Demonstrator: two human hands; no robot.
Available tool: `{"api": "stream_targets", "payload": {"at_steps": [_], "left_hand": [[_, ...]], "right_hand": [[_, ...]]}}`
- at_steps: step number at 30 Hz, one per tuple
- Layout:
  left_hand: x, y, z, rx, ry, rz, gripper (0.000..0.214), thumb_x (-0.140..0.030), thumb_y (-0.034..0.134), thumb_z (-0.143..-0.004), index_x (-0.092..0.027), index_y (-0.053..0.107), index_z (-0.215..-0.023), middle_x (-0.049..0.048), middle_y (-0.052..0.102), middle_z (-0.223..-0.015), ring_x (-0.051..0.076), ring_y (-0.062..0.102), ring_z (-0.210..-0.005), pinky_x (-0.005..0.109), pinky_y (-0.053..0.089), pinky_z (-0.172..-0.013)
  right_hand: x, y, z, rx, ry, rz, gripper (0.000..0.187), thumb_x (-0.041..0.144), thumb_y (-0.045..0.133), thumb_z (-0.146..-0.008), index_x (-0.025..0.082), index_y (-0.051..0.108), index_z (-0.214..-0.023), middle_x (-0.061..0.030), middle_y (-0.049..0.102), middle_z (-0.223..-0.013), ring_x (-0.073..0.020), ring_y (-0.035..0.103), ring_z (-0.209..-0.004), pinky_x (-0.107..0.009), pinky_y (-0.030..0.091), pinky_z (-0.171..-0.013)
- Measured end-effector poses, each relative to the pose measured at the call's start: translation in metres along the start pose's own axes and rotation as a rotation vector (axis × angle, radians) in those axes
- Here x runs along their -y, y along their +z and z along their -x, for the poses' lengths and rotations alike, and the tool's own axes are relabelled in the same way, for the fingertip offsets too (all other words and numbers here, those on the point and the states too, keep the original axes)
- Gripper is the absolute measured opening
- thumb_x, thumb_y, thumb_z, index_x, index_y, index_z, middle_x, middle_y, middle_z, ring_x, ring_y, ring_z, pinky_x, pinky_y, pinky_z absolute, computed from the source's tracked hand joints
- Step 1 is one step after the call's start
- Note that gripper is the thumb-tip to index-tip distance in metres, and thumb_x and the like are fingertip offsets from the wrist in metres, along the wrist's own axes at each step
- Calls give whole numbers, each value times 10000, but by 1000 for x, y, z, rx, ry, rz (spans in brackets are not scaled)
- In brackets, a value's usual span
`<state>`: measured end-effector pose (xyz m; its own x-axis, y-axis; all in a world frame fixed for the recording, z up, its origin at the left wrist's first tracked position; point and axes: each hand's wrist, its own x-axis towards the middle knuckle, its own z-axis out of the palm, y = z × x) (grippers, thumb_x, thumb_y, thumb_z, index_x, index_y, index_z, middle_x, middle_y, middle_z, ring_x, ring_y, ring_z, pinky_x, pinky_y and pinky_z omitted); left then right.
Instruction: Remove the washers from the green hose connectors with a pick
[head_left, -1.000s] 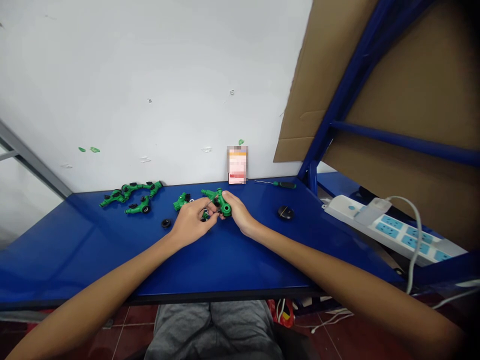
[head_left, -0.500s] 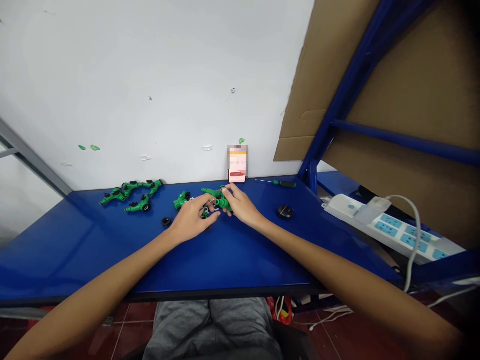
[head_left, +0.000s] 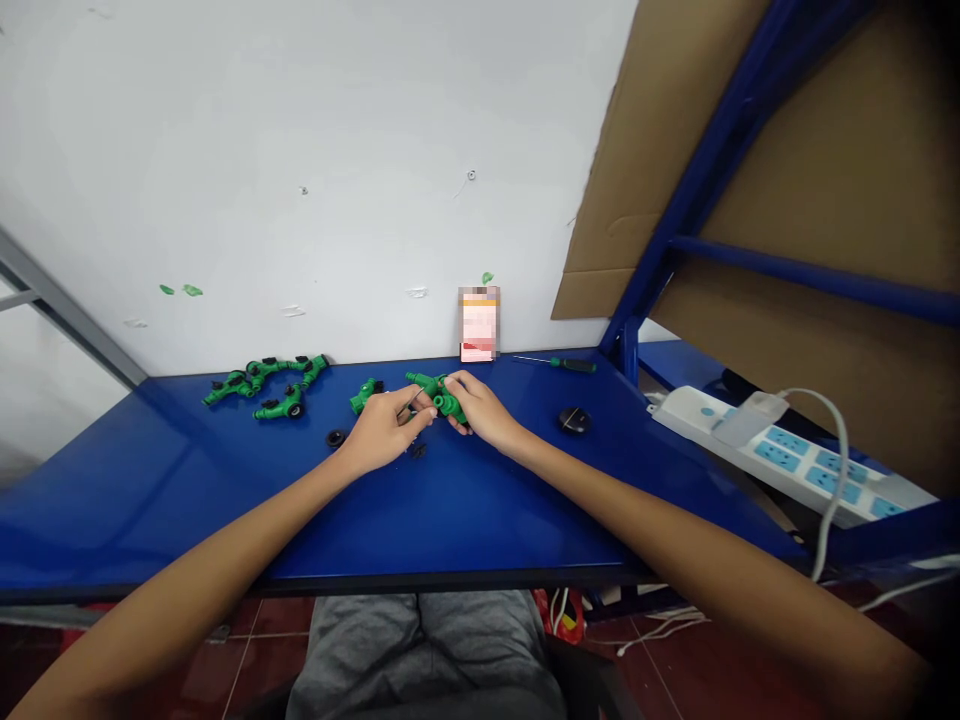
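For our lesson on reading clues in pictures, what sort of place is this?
Likely a small workshop: green hose fittings and a screwdriver lie on a blue tabletop, with a power strip at the right.

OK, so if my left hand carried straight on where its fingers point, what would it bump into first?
Probably the green plastic fitting in your right hand, just ahead of your left hand. They may already touch; depth is hard to judge here.

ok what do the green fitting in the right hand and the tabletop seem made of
Green fitting in the right hand: probably moulded plastic, with smooth, uniform colour and a mild sheen. Tabletop: glossy blue, perhaps painted metal or laminate, since it shows soft reflections.
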<state>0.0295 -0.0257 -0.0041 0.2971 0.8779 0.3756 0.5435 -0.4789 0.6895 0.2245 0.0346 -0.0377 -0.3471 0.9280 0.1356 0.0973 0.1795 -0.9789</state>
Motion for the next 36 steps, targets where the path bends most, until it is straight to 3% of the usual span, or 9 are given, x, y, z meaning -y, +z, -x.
{"api": "stream_targets", "payload": {"at_steps": [7,13,18,23,26,28,32,34,36], "left_hand": [[1,-8,-3,66,28,47,391,-289,385,-1048,-180,726,-891,33,713,-865,178,621,-752,288,470,-694],[4,-5,-4,62,89,-131,352,-309,422,-1064,-187,735,-959,40,733,-903,203,664,-826,317,486,-803],[10,-7,-6,17,55,-164,316,-315,455,-1051,-195,728,-947,19,734,-860,197,659,-775,304,475,-753],[21,-9,-10,11,62,-150,344,-221,410,-1029,-189,743,-951,30,744,-924,199,692,-879,309,492,-834],[22,-10,-11,-3,98,-164,363,-257,415,-1058,-185,770,-1048,48,761,-967,212,707,-927,319,505,-861],[20,-10,-11,-1,127,-180,371,-307,431,-1081,-195,776,-1162,49,773,-973,210,710,-910,311,508,-844],[15,-12,-8,8,94,-149,393,-362,442,-1103,-227,717,-1350,-15,737,-782,152,641,-641,261,472,-679],[14,-13,-6,3,97,-121,376,-381,470,-1098,-227,711,-1342,-30,724,-746,140,604,-588,253,450,-635],[13,-12,-6,0,142,-120,322,-379,528,-1077,-225,751,-1251,-7,764,-835,142,618,-632,256,454,-648]], "right_hand": [[6,1,2,42,122,-375,324,546,569,-1002,225,531,-1018,33,593,-551,-149,514,-429,-258,392,-459],[3,-1,0,19,119,-369,320,540,577,-998,224,533,-1009,26,600,-562,-152,528,-450,-253,385,-459],[0,-2,-2,7,121,-365,341,560,607,-984,225,541,-997,25,596,-572,-159,550,-466,-256,400,-459],[0,-1,-1,12,114,-344,339,562,600,-991,227,545,-1001,26,598,-566,-163,551,-465,-259,410,-463],[-1,-1,-1,20,103,-332,358,580,605,-984,226,546,-994,23,603,-573,-156,538,-452,-265,413,-469],[0,-1,-1,16,88,-336,371,588,614,-975,224,546,-991,22,604,-578,-153,529,-449,-268,410,-473],[4,-3,0,13,80,-418,382,587,621,-966,213,562,-1020,22,601,-599,-157,526,-476,-284,421,-507],[7,-3,1,22,90,-484,380,583,625,-965,212,573,-1025,28,588,-606,-154,512,-487,-292,422,-527],[9,-3,2,26,99,-534,374,580,634,-963,213,581,-1012,29,577,-607,-154,499,-495,-297,418,-541]]}}
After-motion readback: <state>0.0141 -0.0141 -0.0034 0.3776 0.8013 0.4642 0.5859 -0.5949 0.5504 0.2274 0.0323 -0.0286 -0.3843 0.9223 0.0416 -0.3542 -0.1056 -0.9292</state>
